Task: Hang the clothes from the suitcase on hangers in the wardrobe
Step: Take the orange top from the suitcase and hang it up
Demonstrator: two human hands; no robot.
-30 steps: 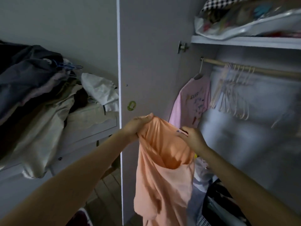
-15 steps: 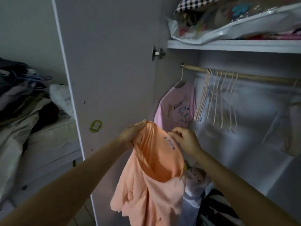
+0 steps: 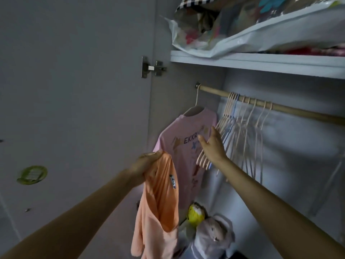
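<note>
Wardrobe interior, dim, with a wooden rail [image 3: 242,99] running rightward. I am watching the left hand [image 3: 147,165], its grip clamped on an orange shirt [image 3: 158,206] dangling lengthwise, down-left of the rail. Nearer the rail, the right hand [image 3: 212,144] is reaching, fingers apart, toward empty hangers [image 3: 240,131] hanging just beyond it.

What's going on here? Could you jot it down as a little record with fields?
place: open wardrobe with a wooden rail
left hand: grips the orange garment, which hangs down
right hand: open, reaching toward the empty hangers
already hung: pink shirt at the rail's left end
shelf above: plastic bag of items
step not yet done: orange garment on a hanger
</note>
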